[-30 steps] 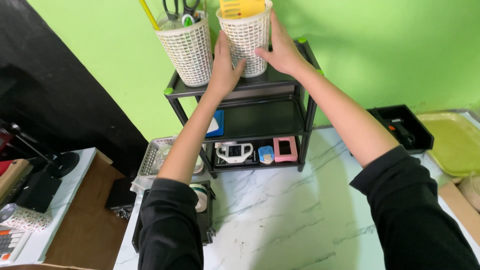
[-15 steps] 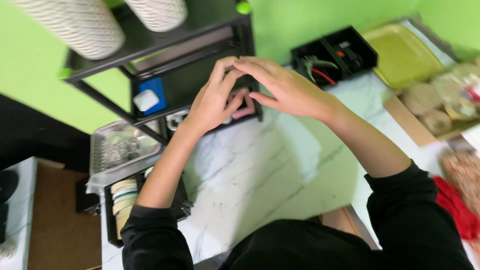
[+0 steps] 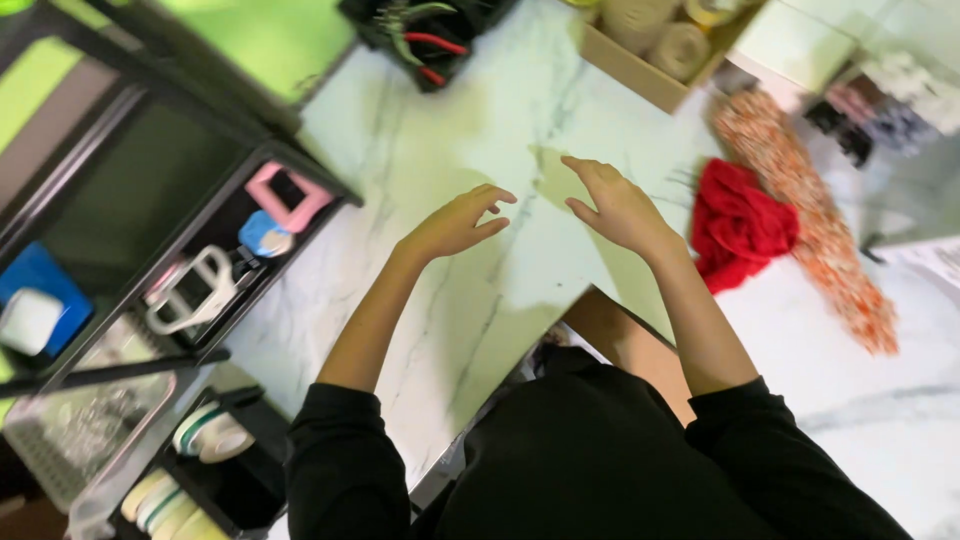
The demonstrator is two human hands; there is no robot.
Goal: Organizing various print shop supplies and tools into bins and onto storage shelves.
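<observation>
Both of your hands were empty at this moment. Your left hand (image 3: 455, 225) hung just above the white marbled tabletop (image 3: 450, 130), fingers loosely spread and slightly curled, gripping nothing. Your right hand (image 3: 615, 205) hovered beside it, also open, palm turned toward the left one, with a bare strip of tabletop between them. Nothing lay directly under either hand. The nearest thing was the red cloth (image 3: 740, 225), just right of your right wrist and not touched. As a judgement, no piece of work was in hand yet: nothing was picked up or laid out in front of you.

The black shelf rack (image 3: 200, 200) at your left held a pink frame-like item (image 3: 285, 195) and a white handled tool (image 3: 195, 295), but motion blur kept me from telling exactly what they were. The black tray (image 3: 430, 40) with red and green handled tools was cut off by the top edge. The orange patterned cloth (image 3: 810, 190) was smeared.
</observation>
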